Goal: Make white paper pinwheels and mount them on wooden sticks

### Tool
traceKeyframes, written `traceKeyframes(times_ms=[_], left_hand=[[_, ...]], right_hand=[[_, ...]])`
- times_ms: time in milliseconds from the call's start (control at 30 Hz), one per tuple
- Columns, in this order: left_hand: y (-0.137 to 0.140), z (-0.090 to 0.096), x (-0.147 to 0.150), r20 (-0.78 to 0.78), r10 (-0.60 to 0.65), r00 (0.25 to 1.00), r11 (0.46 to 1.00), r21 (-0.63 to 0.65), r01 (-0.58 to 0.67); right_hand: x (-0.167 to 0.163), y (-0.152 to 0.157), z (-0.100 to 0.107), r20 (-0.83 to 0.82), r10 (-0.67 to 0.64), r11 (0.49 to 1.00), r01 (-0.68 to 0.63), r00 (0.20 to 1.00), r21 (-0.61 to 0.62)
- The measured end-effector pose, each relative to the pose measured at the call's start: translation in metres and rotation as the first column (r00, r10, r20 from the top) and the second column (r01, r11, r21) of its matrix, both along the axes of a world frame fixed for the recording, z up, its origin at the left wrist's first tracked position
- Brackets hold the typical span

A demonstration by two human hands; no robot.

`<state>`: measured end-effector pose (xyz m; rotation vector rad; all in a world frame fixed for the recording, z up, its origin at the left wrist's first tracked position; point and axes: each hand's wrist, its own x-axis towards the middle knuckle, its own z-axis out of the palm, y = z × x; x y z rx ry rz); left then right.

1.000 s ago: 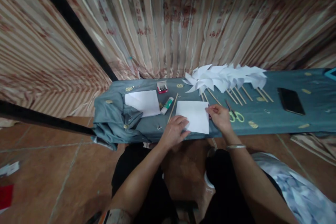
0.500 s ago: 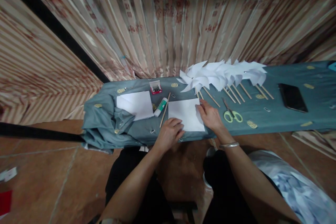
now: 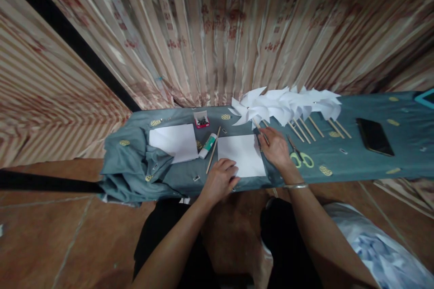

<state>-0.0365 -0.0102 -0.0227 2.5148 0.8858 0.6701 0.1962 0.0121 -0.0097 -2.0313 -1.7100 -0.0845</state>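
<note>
A square white sheet of paper (image 3: 244, 151) lies flat on the table in front of me. My left hand (image 3: 222, 176) rests on its near left corner, fingers loosely bent and lying on the paper. Beyond the sheet's right edge, my right hand (image 3: 275, 146) has its fingers closed around a thin stick near the handles of the white paper pinwheels (image 3: 257, 106); whether that stick belongs to a pinwheel I cannot tell. Green-handled scissors (image 3: 301, 159) lie just right of this hand. A glue stick (image 3: 208, 146) and a wooden stick (image 3: 213, 150) lie left of the sheet.
A stack of white paper (image 3: 174, 142) lies at the left, partly under bunched cloth (image 3: 135, 162). Behind it stands an open red box (image 3: 202, 119) of small metal pieces. A black phone (image 3: 375, 136) lies at the right. A curtain (image 3: 217, 45) hangs behind the table.
My right hand has left the sheet's right edge and moved up to the sticks by the pinwheels. My left hand stays on the paper. The view has tilted slightly.
</note>
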Motion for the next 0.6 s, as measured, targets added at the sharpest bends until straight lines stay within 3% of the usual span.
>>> traceKeyframes(times_ms=[233,600], left_hand=[[-0.001,-0.001,0.000,-0.013,0.011,1.000,1.000,-0.003,-0.011],[-0.002,-0.002,0.001,-0.030,0.024,0.999,0.999,-0.021,-0.025]], right_hand=[[-0.006,0.024,-0.006,0.127,0.010,0.995,0.002,0.992,-0.099],[-0.006,0.028,-0.010,0.153,-0.029,0.994,0.045,0.988,-0.101]])
